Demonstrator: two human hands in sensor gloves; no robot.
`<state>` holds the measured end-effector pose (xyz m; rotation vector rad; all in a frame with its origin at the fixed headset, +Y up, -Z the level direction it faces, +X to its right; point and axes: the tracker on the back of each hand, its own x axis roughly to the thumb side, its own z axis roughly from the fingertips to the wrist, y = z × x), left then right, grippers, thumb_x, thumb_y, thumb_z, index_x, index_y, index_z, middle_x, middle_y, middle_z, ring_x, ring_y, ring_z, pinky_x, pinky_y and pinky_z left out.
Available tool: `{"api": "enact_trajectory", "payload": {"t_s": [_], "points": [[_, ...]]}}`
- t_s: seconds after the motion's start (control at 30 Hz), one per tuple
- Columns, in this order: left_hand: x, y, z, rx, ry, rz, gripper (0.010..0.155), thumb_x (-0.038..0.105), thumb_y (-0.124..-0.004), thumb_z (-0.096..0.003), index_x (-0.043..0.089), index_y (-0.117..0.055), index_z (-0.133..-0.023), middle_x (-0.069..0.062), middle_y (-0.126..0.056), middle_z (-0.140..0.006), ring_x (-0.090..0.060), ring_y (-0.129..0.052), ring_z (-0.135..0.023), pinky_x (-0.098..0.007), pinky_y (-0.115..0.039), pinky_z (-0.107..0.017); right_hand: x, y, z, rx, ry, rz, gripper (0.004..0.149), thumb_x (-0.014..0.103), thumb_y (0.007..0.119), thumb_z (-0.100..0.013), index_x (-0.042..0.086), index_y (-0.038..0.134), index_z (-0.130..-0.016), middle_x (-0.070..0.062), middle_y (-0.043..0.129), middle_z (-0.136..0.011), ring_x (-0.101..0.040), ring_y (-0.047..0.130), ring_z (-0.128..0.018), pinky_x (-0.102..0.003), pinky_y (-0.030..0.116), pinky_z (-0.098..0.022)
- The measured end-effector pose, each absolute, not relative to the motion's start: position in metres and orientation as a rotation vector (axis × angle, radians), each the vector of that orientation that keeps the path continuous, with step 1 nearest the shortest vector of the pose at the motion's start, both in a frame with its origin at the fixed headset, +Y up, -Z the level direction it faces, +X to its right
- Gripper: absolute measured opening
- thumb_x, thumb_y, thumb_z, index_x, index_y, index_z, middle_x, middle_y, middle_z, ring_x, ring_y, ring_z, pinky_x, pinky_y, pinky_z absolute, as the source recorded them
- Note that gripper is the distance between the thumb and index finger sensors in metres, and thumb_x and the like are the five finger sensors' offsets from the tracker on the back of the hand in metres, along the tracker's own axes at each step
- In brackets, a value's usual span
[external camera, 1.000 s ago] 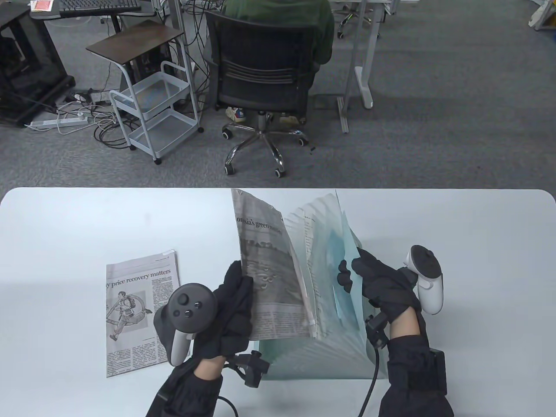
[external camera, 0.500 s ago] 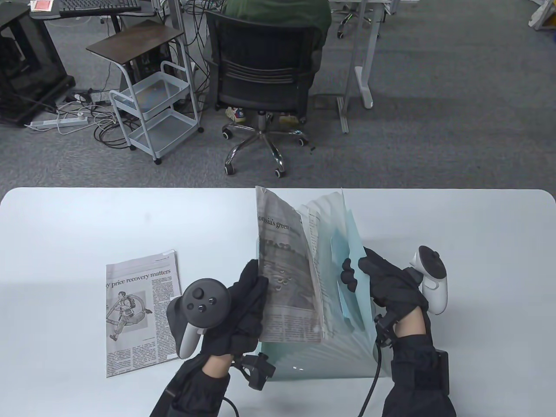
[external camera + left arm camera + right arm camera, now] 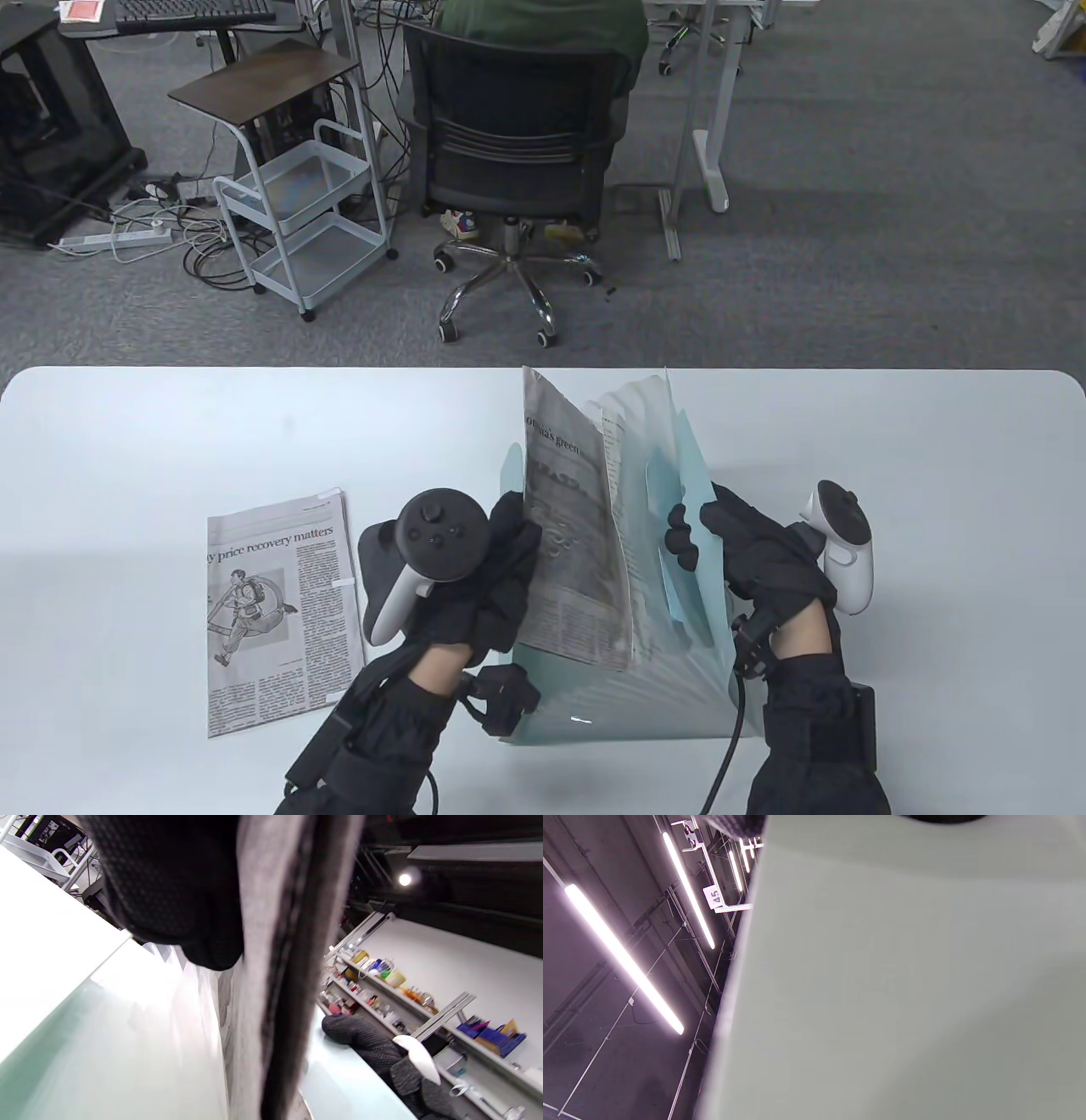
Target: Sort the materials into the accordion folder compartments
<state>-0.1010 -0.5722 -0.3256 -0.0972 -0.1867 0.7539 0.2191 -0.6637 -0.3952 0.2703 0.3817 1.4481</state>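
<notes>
A pale green accordion folder [image 3: 670,679] stands fanned open on the white table [image 3: 127,441]. My left hand [image 3: 496,586] grips a folded newspaper sheet [image 3: 568,543] upright, its lower part down among the folder's left pockets. My right hand [image 3: 730,548] holds the folder's right flap [image 3: 687,501] and pulls it open. In the left wrist view the newspaper's edge [image 3: 271,984] runs down the middle, with my right hand [image 3: 373,1052] beyond it. The right wrist view is filled by the folder's pale flap [image 3: 903,984].
A second newspaper sheet [image 3: 276,611] lies flat on the table left of my left hand. Beyond the far table edge are an office chair [image 3: 517,144] and a white wire cart [image 3: 305,221] on the floor.
My left hand has carried the newspaper to the right and turned it more upright, bringing it into the folder's left pockets. My right hand has shifted slightly right, still holding the flap.
</notes>
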Motion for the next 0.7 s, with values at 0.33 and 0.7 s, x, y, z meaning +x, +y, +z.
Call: {"api": "enact_trajectory", "payload": {"t_s": [0.33, 0.7], "points": [[-0.09, -0.561, -0.334, -0.157, -0.149, 0.6, 0.054, 0.018, -0.064, -0.071, -0.015, -0.056, -0.113, -0.025, -0.095, -0.088, -0.021, -0.114, -0.054, -0.035, -0.096, -0.044, 0.217, -0.665, -0.396, 0.268, 0.386, 1.458, 0.063, 0.019, 0.046, -0.066, -0.015, 0.018, -0.11, -0.044, 0.041, -0.107, -0.051, 0.074, -0.081, -0.057, 0.066, -0.059], [-0.077, -0.567, -0.339, -0.2, -0.13, 0.557, 0.055, 0.018, -0.068, -0.0698, -0.016, -0.057, -0.112, -0.025, -0.096, -0.087, -0.02, -0.115, -0.054, -0.034, -0.097, -0.044, 0.215, -0.666, -0.396, 0.264, 0.391, 1.461, 0.063, 0.019, 0.046, -0.066, -0.015, 0.017, -0.11, -0.044, 0.041, -0.107, -0.051, 0.073, -0.081, -0.058, 0.066, -0.059]]}}
